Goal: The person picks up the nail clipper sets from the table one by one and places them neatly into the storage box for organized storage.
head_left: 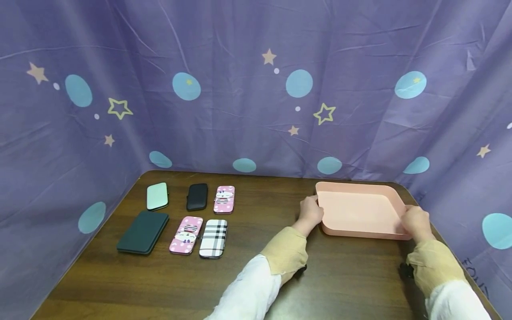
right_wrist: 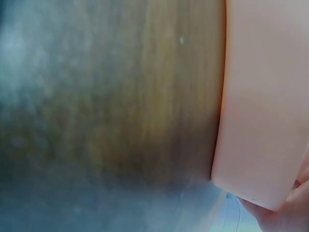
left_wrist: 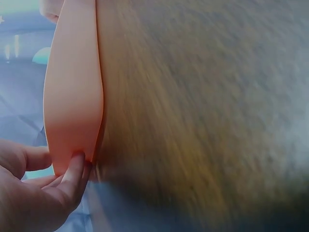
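Note:
A shallow pink tray (head_left: pixel 356 211) lies at the right back of the table, its inside bare. My left hand (head_left: pixel 311 212) grips the tray's left side wall; in the left wrist view the left hand (left_wrist: pixel 46 188) has its thumb and fingers around the tray's end (left_wrist: pixel 75 96). On the opposite side, my right hand (head_left: pixel 417 222) holds the right wall near the front corner. The right wrist view shows the tray wall (right_wrist: pixel 263 106) large, with part of the right hand (right_wrist: pixel 285 212) at its lower corner; most of those fingers are hidden.
On the table's left side lie a mint case (head_left: pixel 157 196), a black case (head_left: pixel 197 197), a dark green case (head_left: pixel 143 232), two pink patterned cases (head_left: pixel 224 199) and a plaid case (head_left: pixel 214 238). A purple curtain (head_left: pixel 240 120) hangs behind the wooden table (head_left: pixel 160 284).

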A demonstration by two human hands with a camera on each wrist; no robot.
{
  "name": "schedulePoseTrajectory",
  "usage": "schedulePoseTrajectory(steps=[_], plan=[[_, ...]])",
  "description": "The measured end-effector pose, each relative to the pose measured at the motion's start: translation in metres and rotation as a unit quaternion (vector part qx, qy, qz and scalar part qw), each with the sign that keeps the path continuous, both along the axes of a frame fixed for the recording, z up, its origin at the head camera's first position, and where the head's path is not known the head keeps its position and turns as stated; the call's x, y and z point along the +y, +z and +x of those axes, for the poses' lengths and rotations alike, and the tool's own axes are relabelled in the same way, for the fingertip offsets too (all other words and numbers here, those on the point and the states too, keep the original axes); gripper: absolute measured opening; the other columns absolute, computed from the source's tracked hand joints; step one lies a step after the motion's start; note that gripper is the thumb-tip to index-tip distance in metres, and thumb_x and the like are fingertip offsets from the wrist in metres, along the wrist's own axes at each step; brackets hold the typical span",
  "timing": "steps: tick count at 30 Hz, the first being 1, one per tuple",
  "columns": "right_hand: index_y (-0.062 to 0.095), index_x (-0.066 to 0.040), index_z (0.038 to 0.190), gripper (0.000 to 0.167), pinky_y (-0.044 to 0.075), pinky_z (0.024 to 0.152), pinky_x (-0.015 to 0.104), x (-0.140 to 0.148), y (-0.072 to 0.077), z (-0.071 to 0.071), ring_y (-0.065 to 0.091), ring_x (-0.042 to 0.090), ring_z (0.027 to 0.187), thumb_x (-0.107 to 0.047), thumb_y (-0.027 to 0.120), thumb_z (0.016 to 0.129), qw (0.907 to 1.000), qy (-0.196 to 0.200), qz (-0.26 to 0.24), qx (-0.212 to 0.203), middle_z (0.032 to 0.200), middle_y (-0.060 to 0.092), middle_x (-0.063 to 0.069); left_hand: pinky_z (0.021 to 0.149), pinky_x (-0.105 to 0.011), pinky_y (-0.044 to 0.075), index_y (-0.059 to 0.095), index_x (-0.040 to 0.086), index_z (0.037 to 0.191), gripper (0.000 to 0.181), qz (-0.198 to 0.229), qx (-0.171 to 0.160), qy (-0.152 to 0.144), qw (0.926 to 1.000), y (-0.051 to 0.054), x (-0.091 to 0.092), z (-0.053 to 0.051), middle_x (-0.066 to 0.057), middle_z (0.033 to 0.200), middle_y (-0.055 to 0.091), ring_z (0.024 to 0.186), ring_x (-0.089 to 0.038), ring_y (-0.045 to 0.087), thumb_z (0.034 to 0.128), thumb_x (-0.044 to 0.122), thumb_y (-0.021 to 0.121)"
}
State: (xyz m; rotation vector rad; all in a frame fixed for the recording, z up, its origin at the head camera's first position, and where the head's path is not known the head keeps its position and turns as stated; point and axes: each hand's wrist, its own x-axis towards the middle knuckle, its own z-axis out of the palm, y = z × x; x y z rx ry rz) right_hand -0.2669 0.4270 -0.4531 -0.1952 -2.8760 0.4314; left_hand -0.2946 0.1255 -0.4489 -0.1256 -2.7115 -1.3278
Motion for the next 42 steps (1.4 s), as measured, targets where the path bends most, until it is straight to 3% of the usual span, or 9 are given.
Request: schedulePoseTrajectory(steps=[9, 14, 20, 28, 31, 37, 42], plan=[[0.058, 0.016, 0.096, 0.034, 0.044, 0.07, 0.059, -0.009, -0.003, 0.001, 0.056, 0.056, 0.08, 0.005, 0.039, 0.07, 0.9994, 0.018, 0.008, 0.028, 0.083, 0.06, 0.035, 0.072, -0.032, 0.054, 0.071, 0.006, 0.1, 0.027, -0.029, 0.009, -0.012, 0.9994, 0.003, -0.011, 0.006, -0.007, 0.086, 0.07, 0.089, -0.026, 0.066, 0.0757, -0.002, 0.062], [0.06, 0.016, 0.096, 0.033, 0.045, 0.07, 0.058, -0.014, -0.003, 0.001, 0.057, 0.054, 0.079, 0.005, 0.04, 0.072, 0.9996, 0.015, 0.004, 0.024, 0.083, 0.062, 0.034, 0.072, -0.033, 0.055, 0.069, 0.006, 0.107, 0.031, -0.052, 0.006, -0.016, 0.9985, 0.003, -0.016, 0.009, -0.01, 0.093, 0.071, 0.094, -0.027, 0.066, 0.078, -0.001, 0.061], [0.06, 0.015, 0.092, 0.031, 0.044, 0.07, 0.059, -0.021, -0.001, 0.003, 0.058, 0.053, 0.078, 0.004, 0.04, 0.072, 0.9996, 0.024, 0.002, 0.016, 0.081, 0.062, 0.033, 0.073, -0.032, 0.054, 0.07, 0.002, 0.099, 0.026, -0.051, 0.01, -0.026, 0.9983, 0.006, -0.024, 0.012, -0.011, 0.089, 0.07, 0.091, -0.027, 0.066, 0.076, -0.004, 0.06], [0.056, 0.016, 0.107, 0.038, 0.044, 0.077, 0.059, -0.031, 0.001, 0.01, 0.054, 0.058, 0.089, 0.001, 0.039, 0.077, 0.9998, 0.014, -0.013, -0.003, 0.099, 0.058, 0.038, 0.07, -0.03, 0.054, 0.071, 0.004, 0.093, 0.025, -0.047, 0.001, -0.03, 0.9985, 0.011, -0.035, 0.017, -0.008, 0.084, 0.069, 0.087, -0.025, 0.066, 0.0732, -0.006, 0.059], [0.056, 0.016, 0.108, 0.037, 0.044, 0.08, 0.06, -0.034, 0.002, 0.013, 0.052, 0.06, 0.092, 0.0, 0.039, 0.079, 0.9998, 0.017, -0.014, -0.004, 0.102, 0.056, 0.039, 0.067, -0.029, 0.054, 0.07, 0.004, 0.087, 0.021, -0.059, 0.004, -0.036, 0.9976, 0.012, -0.039, 0.019, -0.008, 0.08, 0.069, 0.083, -0.025, 0.066, 0.0715, -0.007, 0.06], [0.059, 0.013, 0.09, 0.026, 0.044, 0.07, 0.06, -0.04, 0.002, 0.014, 0.055, 0.057, 0.08, 0.0, 0.039, 0.083, 0.9992, 0.038, -0.007, 0.014, 0.086, 0.059, 0.036, 0.066, -0.031, 0.054, 0.067, 0.002, 0.083, 0.013, -0.113, 0.016, -0.048, 0.9924, 0.013, -0.049, 0.021, -0.01, 0.079, 0.069, 0.083, -0.028, 0.067, 0.0719, -0.004, 0.064], [0.059, 0.014, 0.096, 0.028, 0.045, 0.071, 0.06, -0.047, 0.003, 0.015, 0.054, 0.059, 0.082, -0.002, 0.039, 0.085, 0.9991, 0.041, -0.007, 0.009, 0.09, 0.058, 0.038, 0.067, -0.031, 0.053, 0.066, 0.001, 0.084, 0.012, -0.124, 0.012, -0.049, 0.991, 0.013, -0.058, 0.023, -0.01, 0.079, 0.068, 0.083, -0.027, 0.066, 0.0729, -0.003, 0.064]])
